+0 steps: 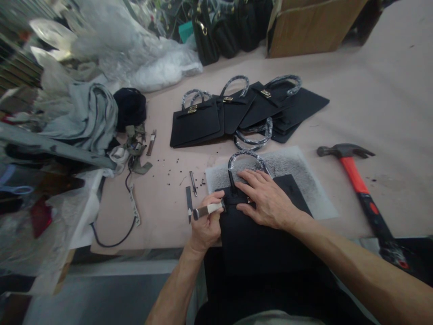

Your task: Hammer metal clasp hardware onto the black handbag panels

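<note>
My left hand (205, 225) is closed round a small tool (205, 211) with a brown and white handle, its tip at the left edge of a black bag panel (250, 239). Spread over the panel's upper part, my right hand (265, 198) presses flat near a small metal fitting, which its fingers partly hide. A dark plastic-wrapped handle (246, 155) arches above the fingers. Beneath the panel's top lies a speckled white sheet (314, 194). Left of my left hand are a flat dark metal strip (188, 203) and a thin metal punch (193, 183).
Several black bag pieces (196, 126) with wrapped handles overlap farther back. A claw hammer (358, 180) lies at the right. A cardboard box (307, 31) and dark bags (226, 31) stand behind. Plastic wrap (135, 49), grey cloth (91, 113) and a cord (117, 243) are at the left.
</note>
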Action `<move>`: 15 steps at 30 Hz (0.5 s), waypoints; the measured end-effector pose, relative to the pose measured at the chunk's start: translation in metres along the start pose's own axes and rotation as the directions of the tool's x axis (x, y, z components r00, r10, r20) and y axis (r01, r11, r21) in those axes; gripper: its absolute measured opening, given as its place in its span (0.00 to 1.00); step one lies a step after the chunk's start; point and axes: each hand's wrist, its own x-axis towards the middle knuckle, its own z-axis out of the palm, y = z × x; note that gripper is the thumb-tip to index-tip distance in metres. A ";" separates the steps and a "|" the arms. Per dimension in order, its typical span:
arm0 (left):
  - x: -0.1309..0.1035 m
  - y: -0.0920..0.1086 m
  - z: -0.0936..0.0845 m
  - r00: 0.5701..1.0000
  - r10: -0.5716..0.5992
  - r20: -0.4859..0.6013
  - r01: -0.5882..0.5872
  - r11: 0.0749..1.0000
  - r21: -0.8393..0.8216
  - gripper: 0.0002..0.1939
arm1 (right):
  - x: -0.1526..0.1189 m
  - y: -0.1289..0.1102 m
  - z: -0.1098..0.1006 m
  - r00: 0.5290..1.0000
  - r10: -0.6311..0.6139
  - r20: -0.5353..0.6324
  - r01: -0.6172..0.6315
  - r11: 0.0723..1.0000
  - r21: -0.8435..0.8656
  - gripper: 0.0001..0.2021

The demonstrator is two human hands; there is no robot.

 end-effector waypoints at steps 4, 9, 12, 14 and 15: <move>0.010 -0.004 -0.006 0.995 -0.021 0.095 0.023 0.999 -0.024 0.08 | -0.001 0.001 0.002 1.000 -0.001 -0.008 0.001 1.000 0.007 0.25; 0.019 -0.003 -0.007 0.990 -0.001 0.140 0.004 1.000 -0.025 0.08 | -0.001 0.001 0.003 1.000 -0.001 -0.014 0.001 1.000 0.020 0.26; 0.023 0.000 -0.005 0.990 0.007 0.143 -0.005 1.000 -0.017 0.07 | -0.001 0.002 0.003 1.000 -0.008 -0.014 0.009 1.000 0.017 0.26; 0.025 0.001 -0.004 0.990 0.003 0.140 -0.003 1.000 -0.002 0.07 | -0.002 0.002 0.003 1.000 -0.012 -0.014 0.013 1.000 0.012 0.26; 0.025 0.002 -0.003 0.990 0.002 0.142 -0.003 1.000 0.005 0.06 | -0.002 0.002 0.003 1.000 -0.014 -0.015 0.015 1.000 0.010 0.26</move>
